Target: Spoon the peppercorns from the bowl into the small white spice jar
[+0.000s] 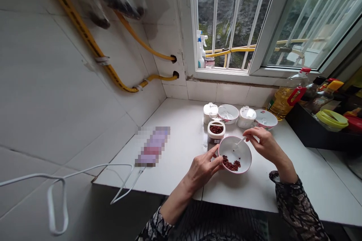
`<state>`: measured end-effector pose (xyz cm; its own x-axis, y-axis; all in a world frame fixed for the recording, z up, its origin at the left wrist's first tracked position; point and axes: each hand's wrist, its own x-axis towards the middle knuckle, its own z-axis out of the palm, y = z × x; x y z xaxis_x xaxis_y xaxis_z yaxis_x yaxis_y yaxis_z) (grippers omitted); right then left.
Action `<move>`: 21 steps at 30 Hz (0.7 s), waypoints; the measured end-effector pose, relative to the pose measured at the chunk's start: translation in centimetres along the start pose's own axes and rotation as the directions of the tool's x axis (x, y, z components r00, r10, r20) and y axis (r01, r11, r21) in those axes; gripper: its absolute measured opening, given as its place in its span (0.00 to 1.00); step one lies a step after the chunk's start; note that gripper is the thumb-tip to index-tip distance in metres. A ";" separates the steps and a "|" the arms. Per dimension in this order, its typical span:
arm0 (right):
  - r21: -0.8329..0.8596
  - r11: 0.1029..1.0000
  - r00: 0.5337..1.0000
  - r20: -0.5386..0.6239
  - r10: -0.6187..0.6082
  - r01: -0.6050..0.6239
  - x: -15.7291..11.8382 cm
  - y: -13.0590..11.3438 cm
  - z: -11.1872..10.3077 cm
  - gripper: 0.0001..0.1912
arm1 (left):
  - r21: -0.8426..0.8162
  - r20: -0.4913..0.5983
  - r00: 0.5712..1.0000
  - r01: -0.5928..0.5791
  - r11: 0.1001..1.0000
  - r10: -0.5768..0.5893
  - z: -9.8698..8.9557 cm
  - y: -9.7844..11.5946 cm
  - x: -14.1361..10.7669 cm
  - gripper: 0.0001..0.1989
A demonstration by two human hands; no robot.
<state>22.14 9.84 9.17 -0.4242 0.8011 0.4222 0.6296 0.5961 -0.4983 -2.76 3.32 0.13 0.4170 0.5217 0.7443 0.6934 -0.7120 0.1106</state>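
A white bowl [245,150] with a pink rim stands near the counter's front, tilted slightly toward me. Small dark-red dried bits, perhaps peppercorns [232,165], lie in its near left part. My left hand [204,165] grips the bowl's left rim between thumb and fingers. Pinched in my right hand [263,143] is a small white spoon [240,142], its tip inside the bowl. Just behind the bowl is an open seasoning jar [216,131] filled with the same dark-red bits.
Two white seasoning jars [210,112] [246,116] and two bowls [228,113] [266,119] line the back. An oil bottle [288,92] and a black box [304,124] of bottles stand right. A blurred phone-like object [152,148] with a white cable [124,192] lies left.
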 end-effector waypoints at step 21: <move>0.439 0.833 0.939 0.225 0.260 -0.336 0.1 -1.0 0.8 0.10 | 0.005 -0.013 1.000 -0.013 1.000 0.013 -0.3 0.0 -0.1 0.09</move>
<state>20.93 9.37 9.16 -0.3809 0.9195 0.0970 0.3812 0.2518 -0.8896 -2.96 3.15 0.21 0.4182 0.5059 0.7544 0.6906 -0.7166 0.0976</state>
